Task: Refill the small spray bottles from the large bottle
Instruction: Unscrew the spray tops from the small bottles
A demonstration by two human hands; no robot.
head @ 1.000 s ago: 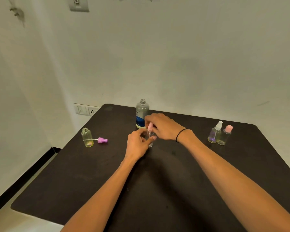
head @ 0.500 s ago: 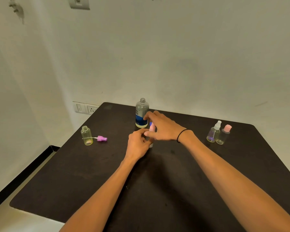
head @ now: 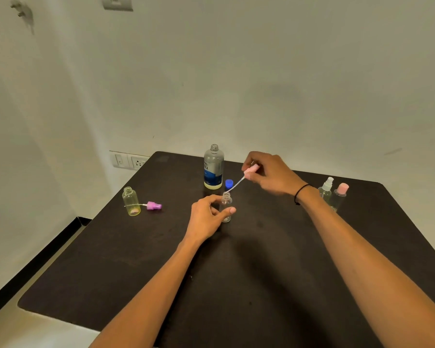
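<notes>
Since half a second ago the right hand point(head: 271, 173) has lifted away from the small clear bottle point(head: 226, 206), drawing the pink spray head point(head: 250, 171) up and to the right, so its thin dip tube point(head: 234, 187) now slants down with the tip just at the bottle's open neck. The right hand's fingers pinch that spray head; the left hand point(head: 207, 218) grips the small clear bottle, thumb across its front, holding it upright on the dark table point(head: 236, 272). Behind them stands the large bottle point(head: 213, 168), uncapped, with its blue cap point(head: 228, 184) sitting just to its right (hidden by the hand earlier). At the left a yellowish small bottle point(head: 131, 201) stands open, its purple spray head point(head: 153, 205) lying beside it. Near the right wrist two capped small bottles stand together, one with a clear sprayer top point(head: 326, 188), one with a pink cap point(head: 340, 194).
</notes>
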